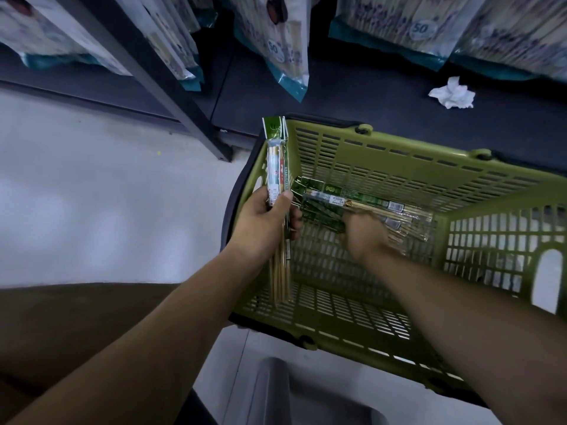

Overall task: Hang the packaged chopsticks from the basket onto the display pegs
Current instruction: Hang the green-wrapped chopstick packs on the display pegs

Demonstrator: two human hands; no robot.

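Observation:
A green slotted plastic basket [399, 167] stands on the floor below the display. My left hand [264, 219] grips a bundle of packaged chopsticks [276, 167] upright over the basket's left rim, green header cards at the top. My right hand [365, 231] reaches down inside the basket, and its fingers close around loose chopstick packs [352, 204] lying on the basket floor. The right hand's fingertips are hidden under the packs and blurred.
Large bagged chopstick packs [276, 41] hang from the display above the dark base shelf [368, 87]. A crumpled white tissue [451, 93] lies on that shelf. A dark metal upright [171, 84] slants at the left. Pale floor [92, 194] spreads to the left.

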